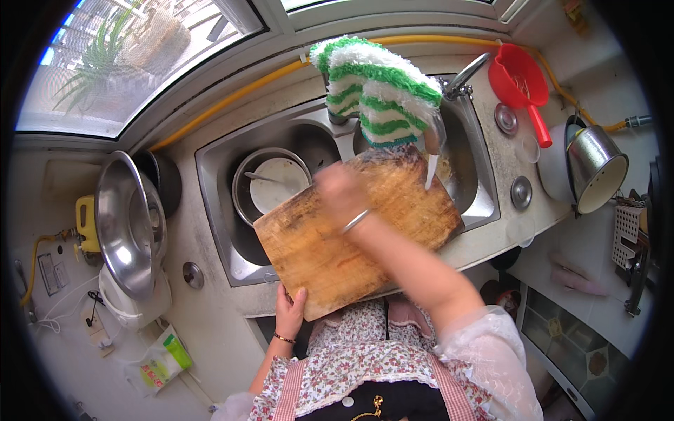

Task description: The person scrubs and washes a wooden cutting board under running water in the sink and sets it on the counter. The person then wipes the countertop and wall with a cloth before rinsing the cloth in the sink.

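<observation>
A worn wooden cutting board point(321, 252) lies tilted across the front of the double sink. My left hand point(291, 310) grips its lower left corner, thumb on top. Over the board's upper middle is my right hand point(342, 192), blurred; whether it holds anything is hidden. A white stream of water point(432, 171) falls on the board's right part from a spout beside a green-and-white striped fluffy cloth point(379, 89). In the left basin point(221, 210), a steel pot point(240, 189) holds a white plate point(279, 192) and a spoon point(263, 177).
Right of the sink are a red plastic ladle point(518, 79), metal lids point(521, 192) and a tilted steel pot point(600, 166). Leftward stand a large steel basin point(121, 226), a dark pot point(167, 184) and a yellow jug point(87, 226). A yellow pipe point(226, 105) runs below the window.
</observation>
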A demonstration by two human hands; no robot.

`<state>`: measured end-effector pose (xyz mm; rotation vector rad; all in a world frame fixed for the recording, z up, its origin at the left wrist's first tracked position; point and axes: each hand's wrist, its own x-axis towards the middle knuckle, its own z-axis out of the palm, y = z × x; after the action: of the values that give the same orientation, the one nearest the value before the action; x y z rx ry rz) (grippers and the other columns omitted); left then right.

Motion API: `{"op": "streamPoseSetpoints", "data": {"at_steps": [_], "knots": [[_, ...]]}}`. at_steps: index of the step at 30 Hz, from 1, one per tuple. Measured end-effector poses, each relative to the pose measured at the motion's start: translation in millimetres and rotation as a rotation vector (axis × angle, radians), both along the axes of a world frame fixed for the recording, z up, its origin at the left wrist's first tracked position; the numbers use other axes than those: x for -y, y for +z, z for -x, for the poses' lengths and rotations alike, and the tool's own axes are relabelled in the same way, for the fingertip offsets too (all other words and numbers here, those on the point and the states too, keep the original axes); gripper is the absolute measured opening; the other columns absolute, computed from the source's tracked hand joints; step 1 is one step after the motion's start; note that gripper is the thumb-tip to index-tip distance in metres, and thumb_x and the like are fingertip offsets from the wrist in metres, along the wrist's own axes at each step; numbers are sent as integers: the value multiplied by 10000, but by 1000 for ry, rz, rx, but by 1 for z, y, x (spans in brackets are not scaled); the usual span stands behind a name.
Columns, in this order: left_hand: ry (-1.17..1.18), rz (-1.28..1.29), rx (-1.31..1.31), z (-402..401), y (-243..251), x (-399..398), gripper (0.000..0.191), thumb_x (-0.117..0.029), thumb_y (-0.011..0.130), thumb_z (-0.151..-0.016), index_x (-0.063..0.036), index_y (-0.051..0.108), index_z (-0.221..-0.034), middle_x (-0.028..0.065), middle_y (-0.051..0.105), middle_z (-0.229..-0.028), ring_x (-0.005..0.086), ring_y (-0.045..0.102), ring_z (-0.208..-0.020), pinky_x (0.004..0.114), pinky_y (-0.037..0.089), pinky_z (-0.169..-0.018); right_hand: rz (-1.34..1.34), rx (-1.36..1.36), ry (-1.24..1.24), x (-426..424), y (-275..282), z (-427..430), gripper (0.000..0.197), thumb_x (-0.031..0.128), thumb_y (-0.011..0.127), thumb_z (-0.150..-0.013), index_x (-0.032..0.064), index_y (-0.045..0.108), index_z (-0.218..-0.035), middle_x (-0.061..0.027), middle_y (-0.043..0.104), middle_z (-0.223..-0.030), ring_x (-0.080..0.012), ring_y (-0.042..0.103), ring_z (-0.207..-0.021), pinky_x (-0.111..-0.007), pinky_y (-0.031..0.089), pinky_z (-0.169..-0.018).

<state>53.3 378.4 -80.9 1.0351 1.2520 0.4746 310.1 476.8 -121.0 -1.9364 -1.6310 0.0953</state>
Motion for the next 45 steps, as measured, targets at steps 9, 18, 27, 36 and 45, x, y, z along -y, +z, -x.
{"op": "streamPoseSetpoints", "data": {"at_steps": [9, 18, 27, 36, 45], "knots": [[20, 20, -52, 3, 3, -3, 416, -122, 551, -891, 27, 364, -1232, 111, 513, -1176, 158, 506, -1050, 289, 395, -917, 149, 29, -12, -12, -3, -14, 62, 108, 554, -734, 53, 579, -749, -116, 558, -772, -259, 553, -744, -356, 466, -640], [-4, 4, -35, -10, 4, -1, 412, -121, 543, -894, 37, 359, -1226, 117, 513, -1174, 158, 514, -1037, 287, 409, -900, 10, 82, -74, 5, -7, -38, 86, 75, 500, -729, 72, 577, -768, -125, 553, -785, -282, 543, -779, -393, 449, -693], [-2, 10, -27, -5, 3, 2, 418, -131, 552, -892, 33, 364, -1226, 114, 515, -1166, 157, 514, -1028, 290, 409, -894, 51, -44, -340, 23, -24, -130, 55, 104, 587, -720, 70, 594, -763, -102, 535, -745, -279, 563, -791, -391, 458, -629], [6, 20, -23, -13, 4, -3, 437, -137, 562, -889, 25, 352, -1237, 118, 505, -1188, 168, 502, -1061, 295, 400, -919, 5, -68, -45, 21, 8, 10, 155, 57, 519, -709, 68, 545, -861, -107, 547, -838, -270, 535, -793, -370, 441, -688], [10, -44, -17, -29, 2, -14, 385, -121, 544, -900, 30, 374, -1211, 104, 517, -1156, 148, 515, -1014, 277, 418, -870, -293, -130, 240, -3, 12, 30, 108, 90, 543, -673, 79, 578, -774, -69, 559, -750, -223, 552, -745, -351, 422, -591]]}}
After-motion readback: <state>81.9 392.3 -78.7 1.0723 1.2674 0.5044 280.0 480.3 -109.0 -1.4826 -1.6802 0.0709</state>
